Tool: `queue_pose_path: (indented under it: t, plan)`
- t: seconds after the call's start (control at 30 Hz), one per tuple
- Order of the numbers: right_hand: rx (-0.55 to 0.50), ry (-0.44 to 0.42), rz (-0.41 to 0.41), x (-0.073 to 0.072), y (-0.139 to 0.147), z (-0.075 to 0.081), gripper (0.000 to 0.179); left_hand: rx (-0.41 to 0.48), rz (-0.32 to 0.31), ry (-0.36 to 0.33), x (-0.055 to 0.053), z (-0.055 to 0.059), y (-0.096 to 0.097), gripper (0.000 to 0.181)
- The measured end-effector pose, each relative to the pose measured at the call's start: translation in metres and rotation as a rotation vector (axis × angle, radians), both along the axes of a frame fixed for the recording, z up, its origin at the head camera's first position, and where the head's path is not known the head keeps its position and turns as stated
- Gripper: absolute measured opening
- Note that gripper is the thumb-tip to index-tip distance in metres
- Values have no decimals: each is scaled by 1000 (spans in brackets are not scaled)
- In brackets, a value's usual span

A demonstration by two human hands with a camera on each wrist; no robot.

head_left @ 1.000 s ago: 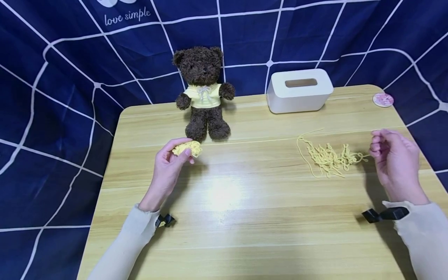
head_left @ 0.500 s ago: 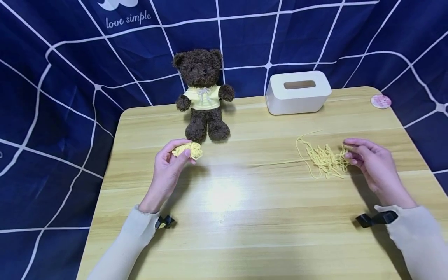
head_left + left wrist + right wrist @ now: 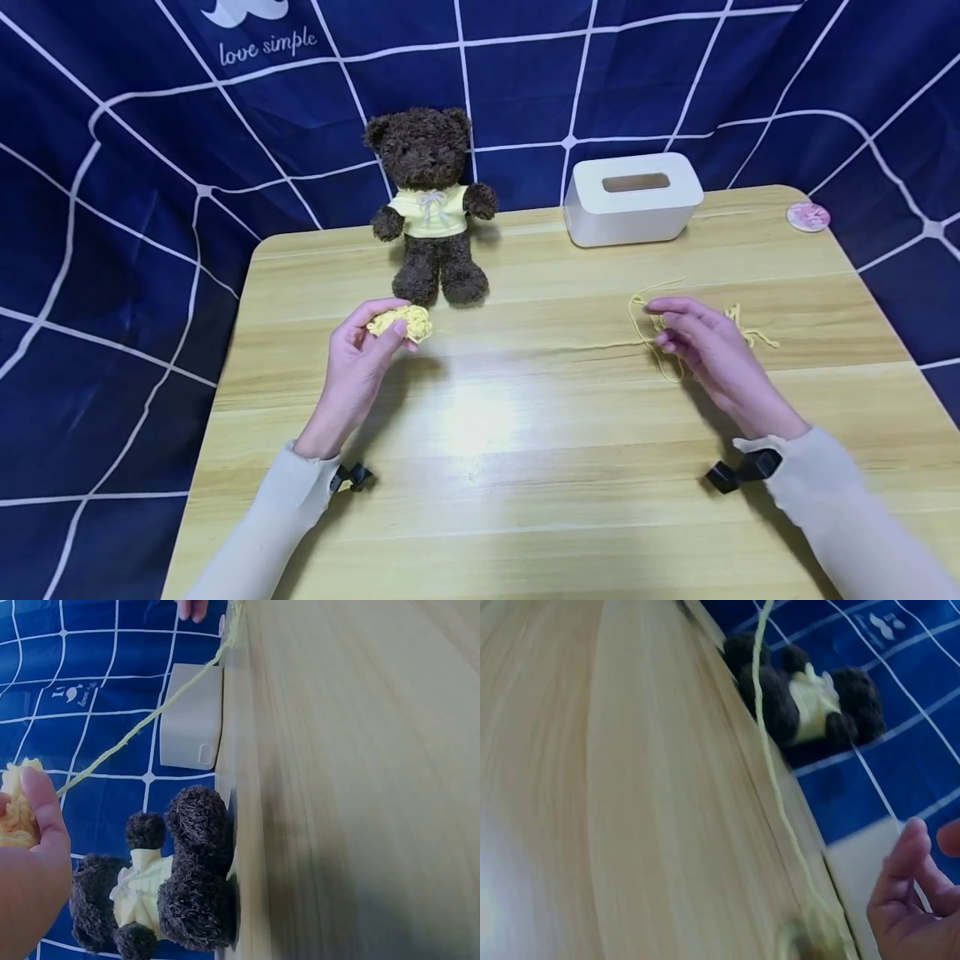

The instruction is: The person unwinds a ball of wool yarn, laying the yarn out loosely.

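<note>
My left hand point(image 3: 352, 362) holds a small wound bundle of yellow yarn point(image 3: 408, 323), with the thumb across its front and the fingers behind. From that bundle a strand of yarn point(image 3: 131, 733) runs to the right, sagging onto the table further along. A loose heap of the same yarn point(image 3: 750, 331) lies on the right part of the table, partly covered by my right hand point(image 3: 712, 354). Loosely bent fingers point(image 3: 913, 844) of the right hand stand apart, with no yarn between them in the right wrist view; the strand passes beside them.
A brown teddy bear point(image 3: 432, 212) in a yellow top stands at the back, just beyond the left hand. Further right are a white tissue box point(image 3: 633, 200) and a round pink coaster point(image 3: 807, 217). Blue gridded cloth point(image 3: 517, 100) hangs behind the wooden table point(image 3: 480, 517).
My right hand has swept left from the heap's far right end to over the heap. The strand, earlier stretched straight, now sags onto the table. The left hand stays in place with its bundle.
</note>
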State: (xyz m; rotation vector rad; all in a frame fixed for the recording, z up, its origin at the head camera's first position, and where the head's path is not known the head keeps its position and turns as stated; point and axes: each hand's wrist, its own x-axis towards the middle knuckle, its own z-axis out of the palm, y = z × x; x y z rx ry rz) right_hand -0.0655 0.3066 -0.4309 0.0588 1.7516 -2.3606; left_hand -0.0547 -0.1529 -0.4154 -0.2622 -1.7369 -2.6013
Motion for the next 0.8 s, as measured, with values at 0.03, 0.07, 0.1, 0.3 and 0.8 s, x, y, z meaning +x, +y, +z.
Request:
queue_pose_path:
  t: [0.03, 0.07, 0.1, 0.3, 0.8]
  plan:
    - [37, -6, 27, -1, -7, -1, 24, -4, 0, -2, 0, 1, 0, 32]
    - [71, -15, 50, -3, -14, -2, 23, -5, -2, -4, 0, 1, 0, 32]
    - [102, -23, 74, -4, -21, -3, 23, -7, -4, -7, 0, 1, -1, 33]
    - [214, -54, 224, -9, -61, -10, 33, -12, -13, -25, -1, 3, -1, 35]
    - [313, -73, 459, -14, -106, -16, 42, -9, -30, -22, -4, 4, 6, 36]
